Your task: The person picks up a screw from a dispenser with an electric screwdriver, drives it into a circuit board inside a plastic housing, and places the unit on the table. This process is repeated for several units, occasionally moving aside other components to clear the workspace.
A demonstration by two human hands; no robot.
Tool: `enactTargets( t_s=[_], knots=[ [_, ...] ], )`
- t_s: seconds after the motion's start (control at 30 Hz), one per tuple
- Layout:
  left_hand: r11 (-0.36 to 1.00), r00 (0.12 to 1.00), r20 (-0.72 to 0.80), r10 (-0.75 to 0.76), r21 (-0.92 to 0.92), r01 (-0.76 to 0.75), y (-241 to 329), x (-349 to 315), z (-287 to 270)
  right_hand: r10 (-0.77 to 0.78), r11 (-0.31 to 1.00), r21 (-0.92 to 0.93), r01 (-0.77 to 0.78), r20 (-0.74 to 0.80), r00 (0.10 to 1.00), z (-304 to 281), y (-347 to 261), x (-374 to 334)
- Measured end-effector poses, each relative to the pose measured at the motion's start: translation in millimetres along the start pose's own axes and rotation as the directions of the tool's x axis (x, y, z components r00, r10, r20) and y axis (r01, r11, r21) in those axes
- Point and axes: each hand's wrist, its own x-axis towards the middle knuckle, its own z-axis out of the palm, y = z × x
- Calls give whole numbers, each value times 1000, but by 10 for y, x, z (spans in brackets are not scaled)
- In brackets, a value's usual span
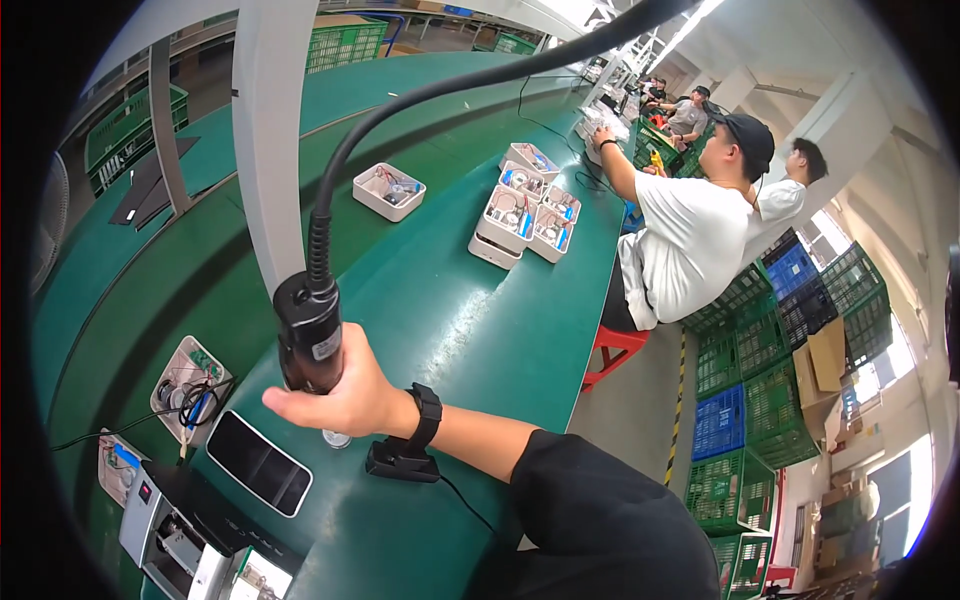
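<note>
My right hand is wrapped round an upright black corded electric screwdriver, its thumb reaching out to the left. A thick black cable rises from the top of the tool and arches away to the upper right. The tool's lower end is hidden behind my hand. Just below the hand a small round shiny thing shows partly on the green bench. Round my wrist sits a black strap, with a small black wired box beneath it. My left hand is out of view.
Left of the hand lie a dark-screened phone and a white housing with wires; a grey machine stands below. Ahead are a single housing and a group of filled housings. A co-worker in white sits at the right edge.
</note>
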Motion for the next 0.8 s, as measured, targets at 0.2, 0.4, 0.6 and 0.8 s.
enactTargets(
  t_s=[0.2,0.4,0.6,0.8],
  knots=[
    [996,1000,-16,13,-89,-14,-81,-25,32,47,999,24,-48,29,998,-59,37,-11],
    [984,984,46,174,28,-175,-566,22,21,13,999,41,-14,30,999,-48,31,14],
    [994,992,76,100,-59,-96,-557,-6,-6,57,997,55,-59,30,998,-108,75,-1],
    [986,992,122,19,-165,2,-540,4,-1,28,998,55,-29,24,999,-73,32,3]
  ],
)
